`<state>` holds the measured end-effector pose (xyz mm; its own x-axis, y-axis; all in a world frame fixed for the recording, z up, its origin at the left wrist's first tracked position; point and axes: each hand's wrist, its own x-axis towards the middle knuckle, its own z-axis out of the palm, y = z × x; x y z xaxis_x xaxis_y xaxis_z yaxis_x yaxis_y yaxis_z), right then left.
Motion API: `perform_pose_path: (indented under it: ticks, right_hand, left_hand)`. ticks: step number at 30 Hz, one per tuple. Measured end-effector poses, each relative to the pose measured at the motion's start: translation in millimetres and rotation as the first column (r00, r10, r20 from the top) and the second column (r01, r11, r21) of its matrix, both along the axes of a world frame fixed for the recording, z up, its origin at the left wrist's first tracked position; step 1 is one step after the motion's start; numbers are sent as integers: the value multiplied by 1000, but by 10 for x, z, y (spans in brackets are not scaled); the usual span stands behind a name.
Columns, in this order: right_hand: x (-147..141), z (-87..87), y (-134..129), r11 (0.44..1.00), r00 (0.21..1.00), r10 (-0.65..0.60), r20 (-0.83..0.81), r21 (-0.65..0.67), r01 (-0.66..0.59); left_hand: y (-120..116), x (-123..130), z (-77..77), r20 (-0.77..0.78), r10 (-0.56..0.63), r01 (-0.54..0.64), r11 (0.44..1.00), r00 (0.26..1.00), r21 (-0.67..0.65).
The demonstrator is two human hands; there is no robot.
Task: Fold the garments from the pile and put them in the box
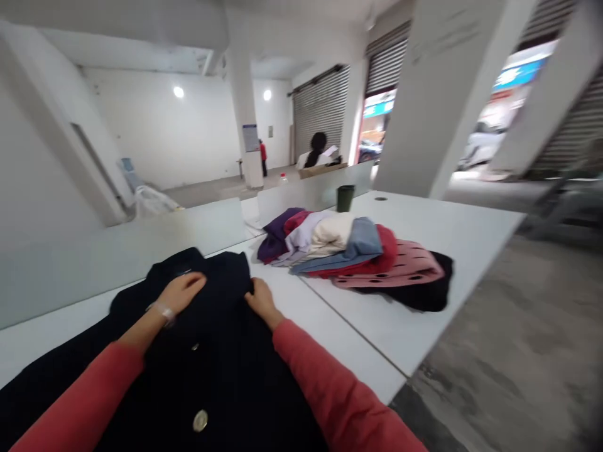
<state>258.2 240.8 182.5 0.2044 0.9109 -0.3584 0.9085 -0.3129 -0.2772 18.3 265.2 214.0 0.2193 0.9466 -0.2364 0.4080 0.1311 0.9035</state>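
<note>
The left hand (pixel 181 294) lies open on a dark buttoned coat (pixel 207 383), which spreads beneath both hands on a white table (pixel 358 326). The right hand (pixel 262 301) touches the coat's edge, grip unclear. Folded clothes (pixel 330 242) sit just beyond it.

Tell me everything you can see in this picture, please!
Dark buttoned coat: 1, nearly black, lying on the white table under the hands
Round gold-coloured button: 1 clearly seen, on the coat's front
White table: 1, under everything nearby
Pile of folded clothes: 1, purple, red, cream, blue, pink and black, beyond the coat
Dark green cup: 1, at the table's far side
Grey metal roller shutters: 3, along the right side
Round lights: 2, glowing white, far wall
Seated person: 1, white top, far off
Standing person: 1, red top, by a pillar
Left hand: 1, on the coat, bracelet on wrist, red sleeve
Right hand: 1, on the coat, red sleeve
</note>
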Motion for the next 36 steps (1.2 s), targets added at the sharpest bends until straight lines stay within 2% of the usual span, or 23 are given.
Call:
perform_pose_path:
  ticks: [2, 3, 5, 8, 10, 13, 18, 23, 30, 33, 36]
  right_hand:
    - [14, -46, -16, 1000, 1000, -7, -13, -10, 7]
    - [20, -67, -21, 1000, 1000, -7, -20, -18, 6]
    - [30, -97, -27, 1000, 1000, -6, -30, -27, 5]
    - [30, -105, -37, 1000, 1000, -1, -31, -25, 0]
    - [22, -96, -47, 1000, 1000, 3, -24, -15, -3]
    - [7, -88, -53, 1000, 1000, 17, -5, 5, -17]
    - [15, -85, -11, 998, 998, 48, 33, 28, -49]
    - [37, -70, 21, 996, 996, 80, 37, 39, -81]
    - [80, -156, 8, 988, 990, 132, 44, 76, -135]
    - [82, -169, 8, 987, 989, 136, 54, 77, -140]
    - [69, -151, 16, 990, 990, 126, 66, 56, -130]
  left_hand:
    - [192, 240, 36, 52, 9, 2, 979, 999, -204]
    - [322, 381, 3, 35, 21, -12, 968, 999, -250]
    - [617, 663, -166, -3, 34, -33, 952, 999, -306]
    - [976, 1011, -520, -37, -15, 0, 921, 999, -390]
    - [1094, 1179, -694, -22, -55, 40, 901, 998, -432]
    - [1153, 1343, -802, 33, -74, 81, 878, 997, -472]
    - [1218, 1471, -851, 186, -83, 170, 832, 979, -528]
    - [1221, 1486, -907, 326, -115, 302, 734, 938, -609]
    - [1208, 1413, -895, 421, -23, 343, 620, 907, -705]
    - [1217, 1422, -927, 434, -13, 348, 621, 901, -702]
    - [1229, 1445, -987, 441, -3, 335, 655, 897, -677]
